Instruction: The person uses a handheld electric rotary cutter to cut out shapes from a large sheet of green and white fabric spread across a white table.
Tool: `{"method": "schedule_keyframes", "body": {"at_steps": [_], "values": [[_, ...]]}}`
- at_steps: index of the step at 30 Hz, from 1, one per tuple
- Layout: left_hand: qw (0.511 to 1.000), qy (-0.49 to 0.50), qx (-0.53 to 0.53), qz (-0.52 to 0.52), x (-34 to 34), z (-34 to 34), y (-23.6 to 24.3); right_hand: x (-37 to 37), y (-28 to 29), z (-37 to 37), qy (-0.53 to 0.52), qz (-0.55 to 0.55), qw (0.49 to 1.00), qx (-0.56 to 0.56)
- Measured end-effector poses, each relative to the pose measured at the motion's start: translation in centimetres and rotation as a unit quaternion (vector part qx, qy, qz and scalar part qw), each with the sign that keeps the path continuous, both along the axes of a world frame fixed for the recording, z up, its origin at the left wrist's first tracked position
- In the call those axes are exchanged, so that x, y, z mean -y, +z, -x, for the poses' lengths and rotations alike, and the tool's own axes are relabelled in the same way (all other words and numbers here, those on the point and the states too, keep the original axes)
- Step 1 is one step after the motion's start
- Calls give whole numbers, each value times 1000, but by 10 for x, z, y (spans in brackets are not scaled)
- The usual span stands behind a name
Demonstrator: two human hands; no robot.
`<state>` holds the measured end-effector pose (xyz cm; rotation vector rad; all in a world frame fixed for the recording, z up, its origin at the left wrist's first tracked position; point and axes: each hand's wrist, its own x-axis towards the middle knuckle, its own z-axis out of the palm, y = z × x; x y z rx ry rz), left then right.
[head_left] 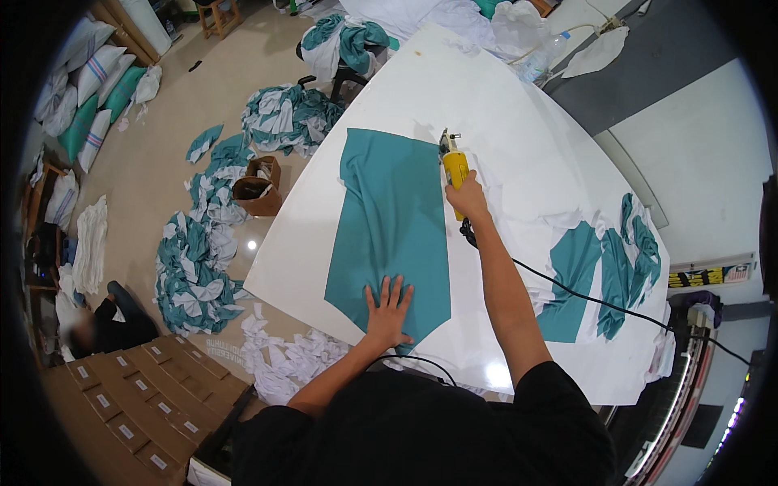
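1. The teal cloth panel point(397, 235) lay on the white surface point(296, 259), in front of the person, with its long axis running away from the body; the tapered end faced the person and the broad, straighter end pointed to the far side
2. The left hand point(389, 314) was open – palm down, fingers spread and pointing away from the person – on the near part of the panel, where creases ran up the cloth from the fingertips
3. The right hand point(467, 199) was closed around the body of a yellow handheld cutter point(456, 168), whose long axis ran nearly parallel to the panel's right edge; its metal head pointed away from the person, just beside the panel's far right corner
4. A black cord point(583, 296) trailed from the cutter's rear end toward the right, passing over other teal pieces point(575, 271) – these lay well apart from the panel
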<state>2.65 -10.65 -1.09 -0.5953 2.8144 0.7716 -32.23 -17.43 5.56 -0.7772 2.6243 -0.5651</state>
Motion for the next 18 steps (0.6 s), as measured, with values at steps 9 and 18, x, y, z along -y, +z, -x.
{"method": "schedule_keyframes", "body": {"at_steps": [9,18], "values": [[1000,1,12,2,0,-2,2,21,-17,2,-40,2,999,-32],[945,-155,111,-267,23,-9,14,-31,-37,26,-54,78,995,-33]]}}
